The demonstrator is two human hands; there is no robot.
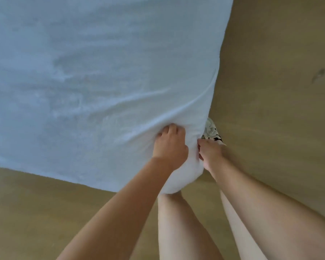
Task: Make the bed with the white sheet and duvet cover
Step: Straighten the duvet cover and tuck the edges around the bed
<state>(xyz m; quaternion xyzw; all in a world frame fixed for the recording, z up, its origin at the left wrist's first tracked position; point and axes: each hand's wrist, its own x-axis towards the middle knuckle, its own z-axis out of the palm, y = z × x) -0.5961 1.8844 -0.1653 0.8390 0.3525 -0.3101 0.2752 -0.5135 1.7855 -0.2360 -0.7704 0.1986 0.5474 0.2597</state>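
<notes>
A white sheet (pixel 94 68) covers the bed and fills the upper left of the head view. Its near right corner bulges down toward the floor. My left hand (pixel 170 145) grips the sheet on top of that corner, fingers curled into the fabric. My right hand (pixel 210 153) pinches the fold of the same corner from the right side. Creases run from the corner up along the bed's right edge. No duvet cover is in view.
Tan wooden floor (pixel 274 91) lies to the right of the bed and in front of it. My bare legs (pixel 178 226) stand right below the corner. A white patterned shoe (pixel 212 130) shows beside the bed's right edge.
</notes>
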